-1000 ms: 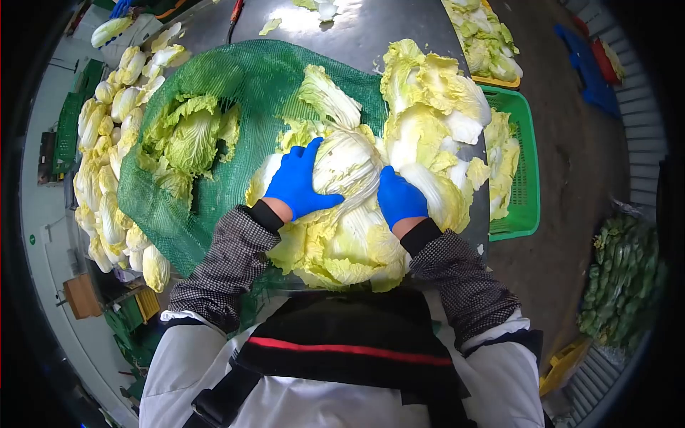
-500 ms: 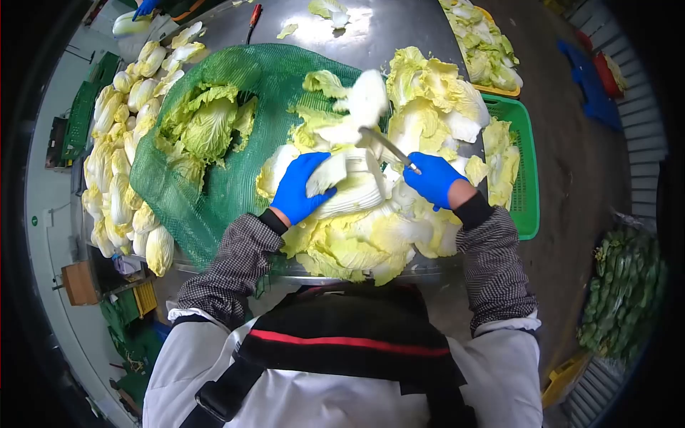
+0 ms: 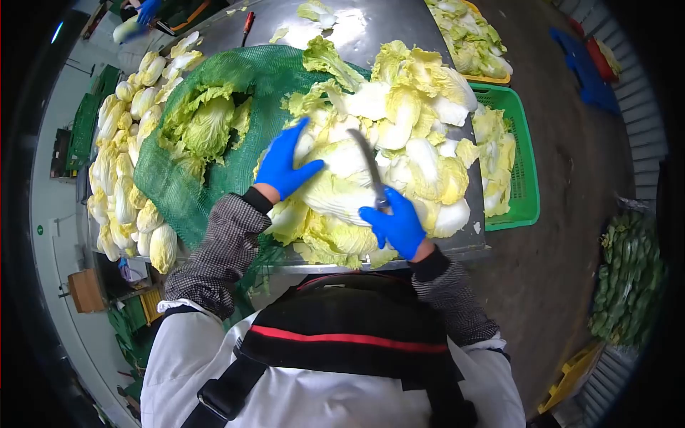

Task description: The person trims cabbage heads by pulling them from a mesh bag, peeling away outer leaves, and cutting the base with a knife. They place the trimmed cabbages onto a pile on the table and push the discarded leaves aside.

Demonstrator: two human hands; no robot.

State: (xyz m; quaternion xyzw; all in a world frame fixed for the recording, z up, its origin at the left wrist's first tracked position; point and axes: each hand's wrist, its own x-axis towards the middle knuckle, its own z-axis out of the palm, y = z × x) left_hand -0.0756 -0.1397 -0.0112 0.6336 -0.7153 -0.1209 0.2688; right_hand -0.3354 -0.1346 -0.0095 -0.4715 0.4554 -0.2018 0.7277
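Blue gloves cover both hands. My left hand (image 3: 287, 162) is open, thumb apart from the fingers, at the left side of a pale cabbage (image 3: 339, 187) among loose leaves. My right hand (image 3: 397, 222) grips a curved knife (image 3: 372, 165) by its handle, the blade pointing up and left over the leaves. Cut yellow and white leaves (image 3: 421, 164) are heaped around the cabbage. Left of them, a green mesh sack (image 3: 246, 75) lies spread, with a leafy cabbage (image 3: 210, 127) inside its opening.
Trimmed cabbages (image 3: 118, 187) are piled at the left. A green crate (image 3: 526, 171) with leaves stands at the right, below a yellow crate (image 3: 492, 78) of leaves. A red-handled tool (image 3: 248, 23) lies at the back. Another person's gloved hand (image 3: 148, 10) shows at top left.
My left hand has opened and moved slightly up and left, off the cabbage piece. My right hand has come left and down with the knife, whose blade now points more upward.
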